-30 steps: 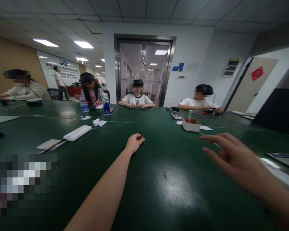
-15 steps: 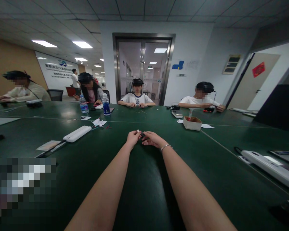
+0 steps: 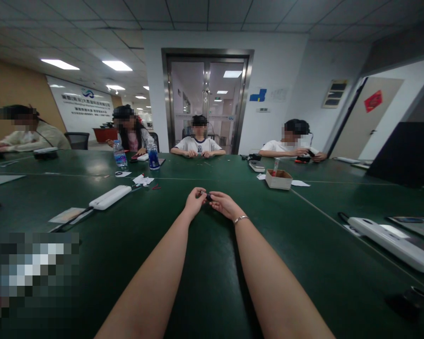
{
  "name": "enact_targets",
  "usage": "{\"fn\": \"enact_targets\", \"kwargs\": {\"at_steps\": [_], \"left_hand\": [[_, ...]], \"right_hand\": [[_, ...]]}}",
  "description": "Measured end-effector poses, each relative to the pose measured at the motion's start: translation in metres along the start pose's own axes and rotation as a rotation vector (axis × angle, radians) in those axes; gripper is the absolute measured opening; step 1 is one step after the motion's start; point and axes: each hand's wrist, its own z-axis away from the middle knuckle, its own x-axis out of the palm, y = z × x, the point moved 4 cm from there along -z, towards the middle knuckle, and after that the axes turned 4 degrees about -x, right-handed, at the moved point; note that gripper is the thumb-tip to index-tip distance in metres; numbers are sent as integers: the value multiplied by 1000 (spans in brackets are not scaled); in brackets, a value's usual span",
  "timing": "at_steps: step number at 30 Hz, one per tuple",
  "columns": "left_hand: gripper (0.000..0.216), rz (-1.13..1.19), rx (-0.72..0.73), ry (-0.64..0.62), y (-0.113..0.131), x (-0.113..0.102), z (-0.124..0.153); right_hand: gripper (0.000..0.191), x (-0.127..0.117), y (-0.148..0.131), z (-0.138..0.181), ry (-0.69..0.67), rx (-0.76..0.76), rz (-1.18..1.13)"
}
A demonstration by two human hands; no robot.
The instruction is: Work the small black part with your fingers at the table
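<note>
Both my arms stretch far out over the dark green table [image 3: 212, 263]. My left hand [image 3: 195, 200] and my right hand [image 3: 223, 203] meet at the middle of the table, fingers pinched together. Between the fingertips of both hands sits a small dark object [image 3: 207, 197], too small to name. A thin bracelet [image 3: 240, 218] circles my right wrist. The hands rest on or just above the tabletop.
A white power strip [image 3: 109, 197] lies to the left, another white one [image 3: 392, 240] at the right. A small cardboard box [image 3: 279, 179] stands right of centre. Water bottles [image 3: 120, 154] stand farther back. Several people sit at the far side, working with their own hands.
My right hand swung in from the near right and joined my left hand on the small dark object. The left hand has stayed nearly still.
</note>
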Motion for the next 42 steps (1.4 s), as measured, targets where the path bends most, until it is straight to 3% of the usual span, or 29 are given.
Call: {"fn": "enact_targets", "kwargs": {"at_steps": [8, 23, 42], "left_hand": [[22, -211, 77, -42, -6, -11, -4], [24, -145, -73, -64, -1, -12, -1], [34, -273, -70, -87, 8, -13, 3]], "right_hand": [[19, -8, 0, 0, 48, -49, -54], [21, -5, 0, 3, 2, -104, 0], [21, -8, 2, 1, -25, -117, -2]]}}
